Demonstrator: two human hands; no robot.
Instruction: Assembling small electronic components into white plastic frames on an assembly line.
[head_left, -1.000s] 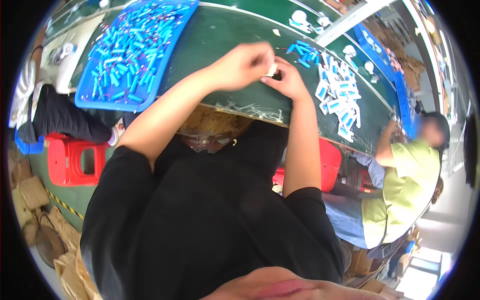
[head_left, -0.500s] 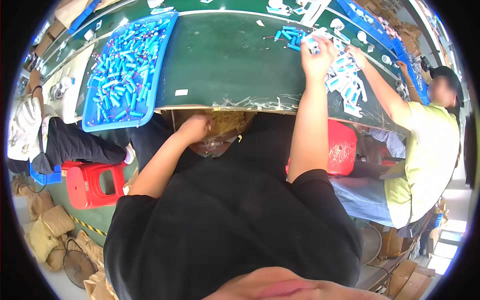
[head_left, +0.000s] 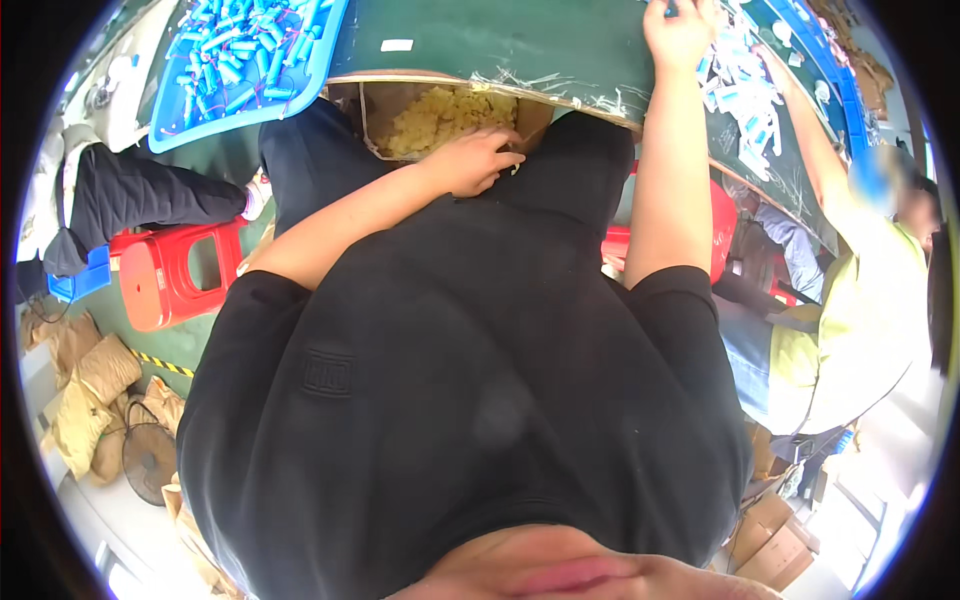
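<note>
My left hand [head_left: 478, 162] is over my lap, in front of the table edge, fingers loosely bent and apart. A small pale yellow scrap [head_left: 516, 169] lies by its fingertips on my dark trousers; I cannot tell whether they touch it. At the top of the picture my right hand [head_left: 682, 32] is over the green table [head_left: 520, 45], its fingers apart and partly cut off. I make out nothing held in it. Just right of it lies a pile of white and blue pieces [head_left: 740, 95]. Another person's hand [head_left: 772, 65] reaches to that pile.
A blue tray [head_left: 325, 60] full of blue wired cylinders, like small batteries, stands at the table's left. Below the edge a box holds yellow scraps [head_left: 445, 112]. Red stools [head_left: 150, 285] stand on both sides. A person in a yellow shirt [head_left: 870, 310] sits at right.
My view has tilted down, so the table sits higher in the picture. My left hand has moved right, from the scrap box to the yellow scrap on my lap. My right hand stays by the pile.
</note>
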